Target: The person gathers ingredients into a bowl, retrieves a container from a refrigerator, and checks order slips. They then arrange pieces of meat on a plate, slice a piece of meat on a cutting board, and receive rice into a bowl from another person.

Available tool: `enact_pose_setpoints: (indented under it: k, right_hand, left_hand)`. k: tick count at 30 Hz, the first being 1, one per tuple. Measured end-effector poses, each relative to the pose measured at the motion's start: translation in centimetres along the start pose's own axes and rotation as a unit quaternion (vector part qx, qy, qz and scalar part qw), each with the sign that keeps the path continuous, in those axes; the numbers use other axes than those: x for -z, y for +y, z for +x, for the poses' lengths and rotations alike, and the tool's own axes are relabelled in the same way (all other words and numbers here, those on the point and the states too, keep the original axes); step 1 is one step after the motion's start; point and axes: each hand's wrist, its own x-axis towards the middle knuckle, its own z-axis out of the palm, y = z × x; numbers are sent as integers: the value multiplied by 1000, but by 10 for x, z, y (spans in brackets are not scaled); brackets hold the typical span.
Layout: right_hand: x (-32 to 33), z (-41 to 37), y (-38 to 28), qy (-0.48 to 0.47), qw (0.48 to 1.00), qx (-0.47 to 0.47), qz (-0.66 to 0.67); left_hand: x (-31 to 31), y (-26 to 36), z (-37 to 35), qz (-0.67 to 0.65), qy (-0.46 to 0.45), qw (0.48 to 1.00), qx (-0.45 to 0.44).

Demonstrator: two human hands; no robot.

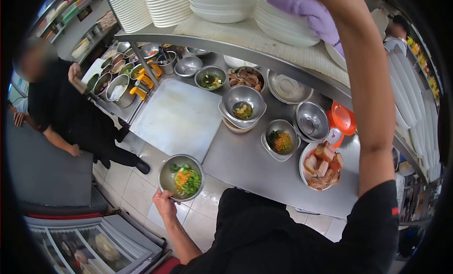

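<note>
My left hand (pixel 165 202) grips the near rim of a steel mixing bowl (pixel 164 172), fingers closed on its edge. Chopped greens (pixel 191 179) and orange shreds lie in the bowl, which is held over the floor just off the counter's front edge. My right arm (pixel 373 99) reaches up past the shelf, and the hand is beyond the top of the picture. Near that wrist, a purple cloth (pixel 306 10) rests over stacked white bowls (pixel 283 28) on the upper shelf.
A white cutting board (pixel 177 114) lies on the steel counter (pixel 236 172). Behind stand several steel bowls, a plate of pork chunks (pixel 322 165) and an orange scale (pixel 340 118). A person in black (pixel 66 94) stands at the left, by a glass-topped freezer (pixel 89 248).
</note>
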Motion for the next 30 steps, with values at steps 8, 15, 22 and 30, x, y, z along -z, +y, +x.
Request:
enact_pose_setpoints:
  k: [8,15,22,30]
  right_hand:
    - [-160,-216,77,-224,956,-23,189]
    - [-271,-343,127,-136,991,-5,-13]
    - [-336,-411,162,-71,990,-45,-115]
    - [-178,-489,138,89,991,-97,-26]
  left_hand:
    - [-8,42,27,29,2,999,-15]
    - [-72,-12,55,73,-161,981,82]
    - [-115,-87,59,154,-200,957,142]
    - [-145,-55,32,518,-192,831,66]
